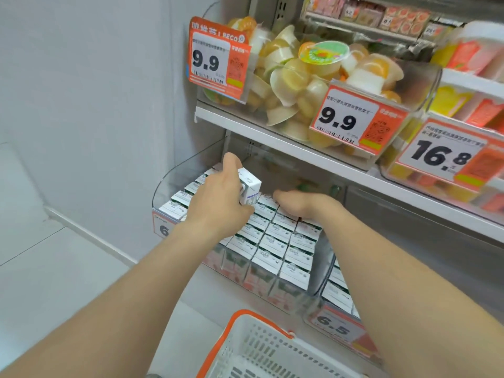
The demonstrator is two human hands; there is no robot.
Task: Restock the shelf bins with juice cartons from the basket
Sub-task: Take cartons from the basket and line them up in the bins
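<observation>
— How is the juice carton [250,186] held?
— It is gripped by the left hand [218,197], fingers curled round its near side. Its top juts out to the right of the knuckles, tilted, above the packed cartons [275,241] in the clear bin [167,184].
— And the right hand [300,207]?
— It is laid on the back rows. Its fingers are hidden, so its grip cannot be told. The basket [261,347] is seen below.

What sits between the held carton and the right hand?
Head view: only tops of packed cartons between the held carton and right hand.
</observation>
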